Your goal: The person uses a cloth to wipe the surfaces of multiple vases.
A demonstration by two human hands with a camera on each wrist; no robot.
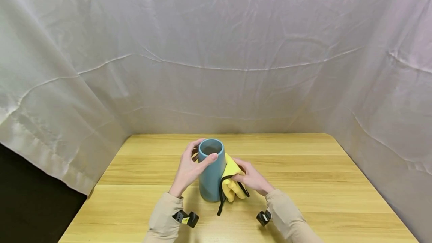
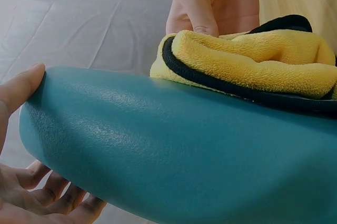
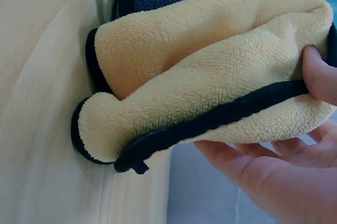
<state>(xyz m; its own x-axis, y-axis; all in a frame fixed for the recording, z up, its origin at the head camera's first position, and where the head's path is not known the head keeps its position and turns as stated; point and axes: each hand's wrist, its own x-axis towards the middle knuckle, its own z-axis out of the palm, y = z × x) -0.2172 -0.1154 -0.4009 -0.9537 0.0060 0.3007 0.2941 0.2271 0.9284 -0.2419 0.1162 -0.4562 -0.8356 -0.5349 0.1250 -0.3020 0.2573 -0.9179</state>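
Observation:
A tall blue vase (image 1: 211, 181) with an open round mouth stands upright on the wooden table. My left hand (image 1: 189, 166) grips it near the rim, thumb on the near side and fingers round the far side. In my right hand (image 1: 252, 178) is a bunched yellow cloth (image 1: 232, 170) with black edging, pinched between thumb and fingers. The cloth lies along the right side of the vase, and its lower folds hang down by the table. A dark grey reverse face of the cloth (image 3: 158, 1) shows in the right wrist view.
The light wooden table (image 1: 314, 183) has rounded far corners. Grey fabric curtains (image 1: 236, 85) enclose its back and sides. A black area (image 1: 30, 194) shows beyond the left edge. Each wrist wears a small black camera (image 1: 193, 219).

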